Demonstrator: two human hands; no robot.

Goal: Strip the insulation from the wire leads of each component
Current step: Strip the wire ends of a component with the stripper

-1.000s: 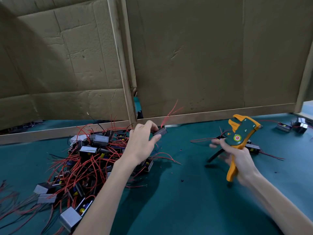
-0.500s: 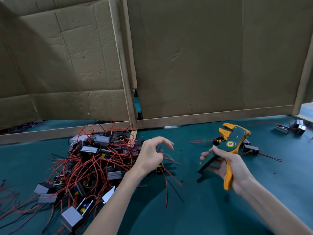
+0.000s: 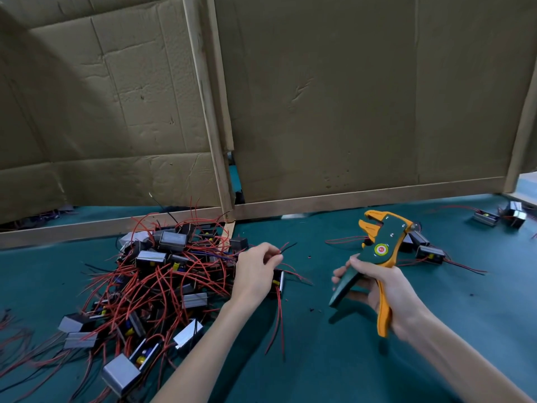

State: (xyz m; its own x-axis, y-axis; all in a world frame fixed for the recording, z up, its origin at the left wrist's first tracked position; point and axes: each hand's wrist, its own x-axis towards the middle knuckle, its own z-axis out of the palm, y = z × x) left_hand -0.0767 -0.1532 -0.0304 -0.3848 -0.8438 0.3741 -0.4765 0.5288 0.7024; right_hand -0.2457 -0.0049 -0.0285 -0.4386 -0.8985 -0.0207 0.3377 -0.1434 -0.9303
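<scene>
2 leads [image 3: 288,246] L-hand [image 3: 254,273], 1 stripper [image 3: 381,245] R-hand [image 3: 390,290]

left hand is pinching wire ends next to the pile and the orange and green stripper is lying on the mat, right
Not quite. The stripper is not lying on the mat: the right hand grips it by its handles, as the head view shows. The left hand does pinch wire ends beside the pile.
</scene>
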